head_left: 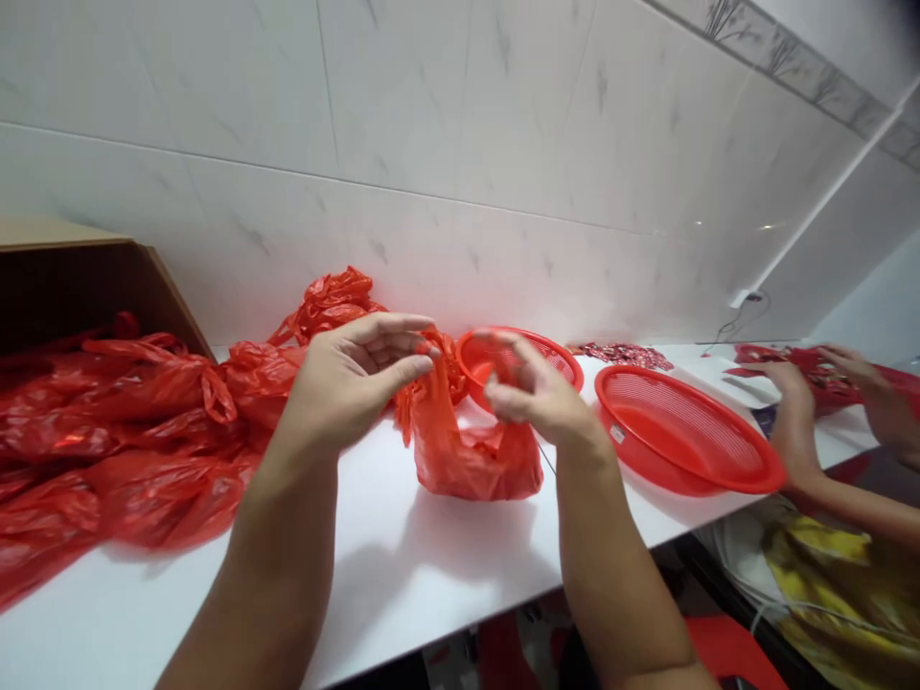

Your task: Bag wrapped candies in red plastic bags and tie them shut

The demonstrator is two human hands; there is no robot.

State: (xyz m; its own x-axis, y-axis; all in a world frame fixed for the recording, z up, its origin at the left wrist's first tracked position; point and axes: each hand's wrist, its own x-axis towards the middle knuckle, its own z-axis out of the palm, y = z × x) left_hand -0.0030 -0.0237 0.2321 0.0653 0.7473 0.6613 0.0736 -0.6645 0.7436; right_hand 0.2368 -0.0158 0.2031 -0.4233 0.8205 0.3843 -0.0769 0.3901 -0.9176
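Note:
A small red plastic bag [474, 465] hangs between my two hands, just above the white table, with its rounded bottom sagging. My left hand [359, 374] pinches the bag's left handle between thumb and fingertips. The right side of the bag rises to my right hand [536, 388], whose curled fingers close on it; the fingertips are smeared by motion. What the bag contains is hidden. Behind the bag stands a round red plastic basket [567, 359], and more crumpled red bags [334, 302] lie behind my left hand.
A heap of filled red bags [165, 470] covers the table's left side before an open cardboard box [169, 287]. On the right sits a large red basket [690, 431]. Beyond it, another person's hands [791, 393] handle red packets. The tiled wall [431, 125] bounds the back.

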